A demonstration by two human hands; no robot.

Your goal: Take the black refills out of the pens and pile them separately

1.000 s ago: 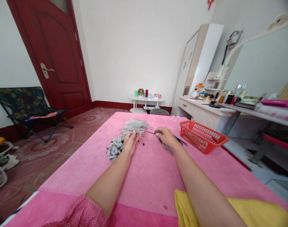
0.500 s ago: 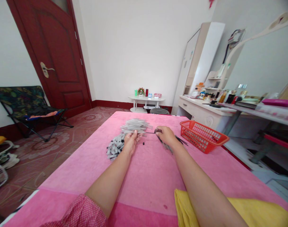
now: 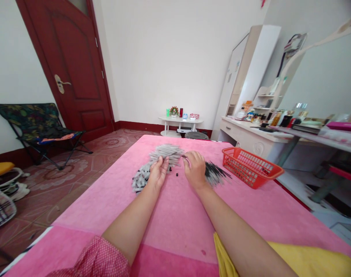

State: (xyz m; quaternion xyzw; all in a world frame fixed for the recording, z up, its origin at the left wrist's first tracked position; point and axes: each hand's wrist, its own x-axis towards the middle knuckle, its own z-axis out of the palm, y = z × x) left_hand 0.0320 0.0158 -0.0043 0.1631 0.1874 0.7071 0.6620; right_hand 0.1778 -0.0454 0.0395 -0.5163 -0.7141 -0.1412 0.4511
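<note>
Tubes [image 3: 165,151] lie piled beyond the left hand [image 3: 158,174], while the right hand [image 3: 195,170] pinches a dark rod [image 3: 184,156].

On the pink cloth [image 3: 178,219], the tubes make one pale pile; nearer to the person, left of the left hand, is a heap of pale pieces [image 3: 140,177] with black ends. The right grip is together, thumb and finger clamped on the rod, just beside the pile. The left grip is curled before the tubes; I cannot tell whether it holds one. More thin rods [image 3: 217,171] lie just right of the right hand, near the red basket [image 3: 241,168], and a small black bit [image 3: 177,174] rests between the hands. I judge that the step in hand concerns one rod and probably one tube. The next move seems to call for steady fingers and careful aligning, without disturbing the pile.
</note>
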